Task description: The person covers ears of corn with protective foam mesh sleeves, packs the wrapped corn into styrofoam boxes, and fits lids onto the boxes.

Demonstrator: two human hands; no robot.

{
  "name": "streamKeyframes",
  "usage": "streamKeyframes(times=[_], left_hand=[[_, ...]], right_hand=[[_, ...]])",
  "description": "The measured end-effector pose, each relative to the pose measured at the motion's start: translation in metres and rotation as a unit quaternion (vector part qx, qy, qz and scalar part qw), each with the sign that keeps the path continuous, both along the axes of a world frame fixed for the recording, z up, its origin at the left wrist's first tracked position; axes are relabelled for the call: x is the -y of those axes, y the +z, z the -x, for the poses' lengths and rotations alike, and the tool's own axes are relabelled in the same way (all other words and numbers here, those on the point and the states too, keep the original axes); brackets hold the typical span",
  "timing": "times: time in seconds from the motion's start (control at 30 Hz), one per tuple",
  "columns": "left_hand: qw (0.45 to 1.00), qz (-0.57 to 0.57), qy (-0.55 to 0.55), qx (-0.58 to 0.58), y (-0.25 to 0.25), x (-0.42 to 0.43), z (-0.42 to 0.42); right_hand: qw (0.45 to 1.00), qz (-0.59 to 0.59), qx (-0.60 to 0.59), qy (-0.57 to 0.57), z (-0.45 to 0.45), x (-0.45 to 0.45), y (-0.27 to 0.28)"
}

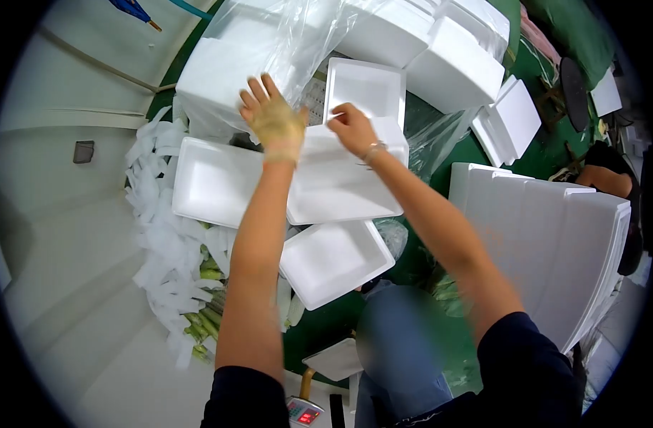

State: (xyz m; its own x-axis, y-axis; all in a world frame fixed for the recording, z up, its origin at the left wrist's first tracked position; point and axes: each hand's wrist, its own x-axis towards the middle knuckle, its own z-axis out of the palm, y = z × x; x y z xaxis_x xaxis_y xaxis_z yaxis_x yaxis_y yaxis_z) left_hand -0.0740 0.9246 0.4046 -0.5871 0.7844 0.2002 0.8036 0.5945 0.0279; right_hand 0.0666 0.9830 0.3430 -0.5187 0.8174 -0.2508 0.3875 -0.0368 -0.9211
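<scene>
My left hand [273, 121] is raised with its fingers spread and nothing in it, near the plastic-wrapped white foam boxes [212, 85]. My right hand [353, 130] is over a long white foam box [340, 189]; its fingers are curled together, and what they hold, if anything, is too small to make out. Behind that box stands another open foam box [365, 85]. To the left lies an open foam box [216, 182], and nearer to me a tilted one [337, 264].
White foam strips [159, 235] and green vegetables [206, 321] lie at the left. Stacked foam boxes [533, 235] stand at the right, beside a partly visible person [608, 178]. A scale display [305, 414] is at the bottom.
</scene>
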Motion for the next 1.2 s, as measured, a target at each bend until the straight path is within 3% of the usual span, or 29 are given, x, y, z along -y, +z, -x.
streamKeyframes(times=[0.03,0.07,0.1,0.13,0.17,0.23,0.27,0.3,0.33,0.4,0.43,0.5,0.53,0.6,0.67,0.73,0.8,0.87,0.9,0.97,1.0,1.03,1.07,1.1,1.13,1.17,1.2], left_hand=[[0.995,0.042,0.056,-0.064,-0.015,-0.016,0.018],[0.977,0.092,0.177,0.076,0.006,-0.029,0.033],[0.989,-0.015,0.146,0.003,-0.008,-0.028,0.050],[0.983,-0.066,0.152,0.085,-0.005,-0.028,0.073],[0.945,-0.141,0.160,0.246,0.003,-0.025,0.101],[0.720,-0.332,0.195,0.578,0.025,-0.016,0.152],[0.648,-0.366,0.183,0.643,0.039,-0.012,0.174],[0.694,-0.344,0.236,0.587,0.092,-0.013,0.152],[0.696,-0.348,0.237,0.582,0.119,-0.011,0.148],[0.653,-0.333,0.051,0.678,0.149,-0.001,0.149],[0.655,-0.335,0.056,0.675,0.162,0.002,0.158],[0.718,-0.225,0.005,0.659,0.184,0.006,0.180],[0.720,-0.224,0.011,0.657,0.196,0.006,0.177],[0.706,-0.270,0.050,0.653,0.211,0.002,0.163],[0.738,-0.313,0.034,0.596,0.216,0.006,0.166],[0.765,-0.310,0.020,0.565,0.226,0.000,0.203],[0.749,-0.296,0.018,0.592,0.243,-0.011,0.236],[0.844,-0.315,-0.037,0.433,0.250,-0.013,0.256],[0.849,-0.309,-0.035,0.428,0.265,0.001,0.252],[0.973,-0.100,0.001,0.206,0.301,0.041,0.229],[0.983,-0.113,-0.001,0.147,0.306,0.056,0.237],[0.987,-0.135,-0.005,0.086,0.312,0.074,0.253],[0.986,-0.067,-0.118,-0.102,0.322,0.100,0.277],[0.933,0.004,-0.221,-0.284,0.331,0.123,0.290],[0.964,-0.158,-0.177,-0.124,0.344,0.124,0.233],[0.941,-0.312,-0.124,0.043,0.364,0.122,0.155],[0.951,-0.276,-0.128,0.052,0.384,0.129,0.117]], right_hand=[[1.000,0.010,0.008,0.005,0.017,0.004,0.000],[1.000,0.023,0.017,0.011,0.028,0.007,-0.001],[0.999,0.020,0.025,0.032,0.033,0.008,0.004],[0.999,0.022,0.030,0.036,0.032,0.009,0.009],[0.995,-0.016,0.067,0.066,0.033,0.008,0.017],[0.985,-0.055,0.129,0.104,0.047,0.002,0.029],[0.982,-0.091,0.132,0.097,0.060,-0.002,0.033],[0.977,-0.169,0.116,0.057,0.077,-0.009,0.029],[0.965,-0.242,0.101,0.017,0.093,-0.014,0.025],[0.954,-0.239,0.180,0.002,0.125,-0.032,0.047],[0.948,-0.220,0.224,0.048,0.138,-0.041,0.058],[0.928,-0.184,0.283,0.157,0.159,-0.056,0.056],[0.929,-0.180,0.280,0.162,0.167,-0.056,0.052],[0.873,-0.019,0.338,0.350,0.176,-0.048,0.046],[0.871,-0.134,0.338,0.330,0.162,-0.012,0.053],[0.885,-0.124,0.336,0.297,0.155,0.001,0.039],[0.872,-0.098,0.366,0.309,0.151,0.009,0.032],[0.876,-0.124,0.346,0.313,0.156,0.010,0.038],[0.911,-0.086,0.275,0.295,0.164,0.003,0.048],[0.971,-0.063,0.131,0.190,0.172,-0.005,0.079],[0.976,-0.006,0.071,0.204,0.173,-0.018,0.107],[0.980,-0.019,0.052,0.192,0.162,-0.024,0.146],[0.973,-0.001,0.044,0.229,0.145,-0.025,0.195],[0.969,-0.026,0.031,0.245,0.123,-0.014,0.244],[0.963,-0.059,0.030,0.261,0.102,-0.002,0.276],[0.951,-0.033,0.014,0.308,0.077,0.011,0.310],[0.943,-0.071,-0.003,0.326,0.055,0.028,0.330]])
